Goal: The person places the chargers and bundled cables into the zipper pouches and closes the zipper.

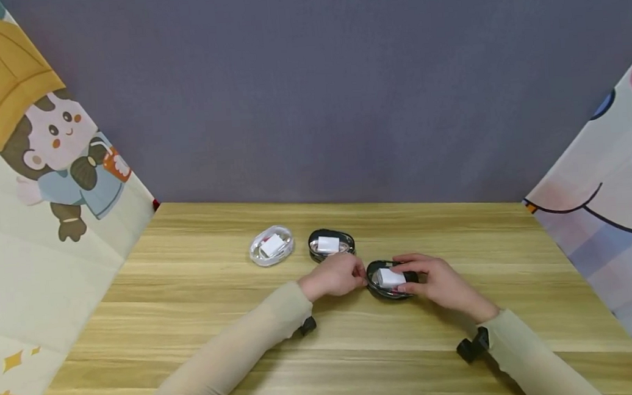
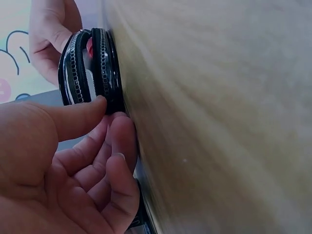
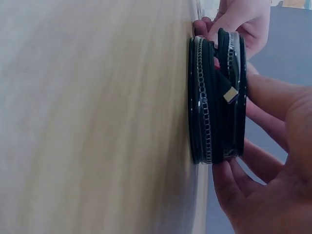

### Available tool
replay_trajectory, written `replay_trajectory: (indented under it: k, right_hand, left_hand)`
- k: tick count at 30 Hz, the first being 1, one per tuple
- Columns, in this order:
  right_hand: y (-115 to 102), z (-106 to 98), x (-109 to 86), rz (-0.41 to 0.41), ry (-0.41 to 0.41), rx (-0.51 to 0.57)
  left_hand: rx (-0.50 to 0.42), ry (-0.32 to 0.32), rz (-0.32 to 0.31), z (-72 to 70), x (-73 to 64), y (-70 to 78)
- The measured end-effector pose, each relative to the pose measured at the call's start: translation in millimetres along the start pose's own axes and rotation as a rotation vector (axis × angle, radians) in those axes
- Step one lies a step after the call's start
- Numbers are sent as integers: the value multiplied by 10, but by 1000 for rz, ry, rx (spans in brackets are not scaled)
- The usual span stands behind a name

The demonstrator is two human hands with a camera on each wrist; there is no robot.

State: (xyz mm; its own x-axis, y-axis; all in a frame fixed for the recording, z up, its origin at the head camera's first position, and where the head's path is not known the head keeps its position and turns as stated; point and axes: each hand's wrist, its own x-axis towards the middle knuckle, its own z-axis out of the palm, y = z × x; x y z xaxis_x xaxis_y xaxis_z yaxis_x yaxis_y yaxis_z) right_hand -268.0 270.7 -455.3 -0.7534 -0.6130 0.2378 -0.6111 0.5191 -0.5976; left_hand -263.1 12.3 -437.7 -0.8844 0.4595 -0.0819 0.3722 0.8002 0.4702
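Note:
A clear oval zip case [image 1: 385, 293] with black trim lies on the wooden table between both hands, with a white charger block [image 1: 390, 277] showing at its top. My right hand [image 1: 441, 279] holds it from the right, fingers at the far side and thumb at the near side. At the case's left end, my left hand [image 1: 336, 274] pinches with thumb and index finger; what lies between the fingertips is hidden. Rows of zipper teeth [image 3: 204, 109] run round the side, apart from each other. A pale metal plug-like tip [image 3: 230, 94] pokes out between them.
Behind my left hand sits a second black-trimmed case [image 1: 346, 239] with a white block inside. Farther left is a white-trimmed case [image 1: 265, 261], similarly filled. A grey panel [image 1: 309, 100] stands along the back of the wooden table [image 1: 189, 280], with printed panels on both sides.

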Motion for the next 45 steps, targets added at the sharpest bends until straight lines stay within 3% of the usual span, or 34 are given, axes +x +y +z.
replay_trajectory:
  k: [6,19,24,31,36,45]
  right_hand:
    - [39,25,14,27,-38,76]
    - [80,32,9,57,-79,127]
    - [71,42,23,89,-76,115]
    - [73,70,41,108,-58,73]
    - [63,74,54,107,-45,71]
    - [44,74,40,142,-63,102]
  left_hand:
    - [42,-14,-11,6,11,-24]
    - [-13,-29,-13,35,-9,-105]
    - [-70,-39,16,14,-53,-160]
    - [-262,-132,12,0,-118,-284]
    - [-343,-113,-1,-6,-117,-299]
    - [-274,-90,-17,13,-31,-165]
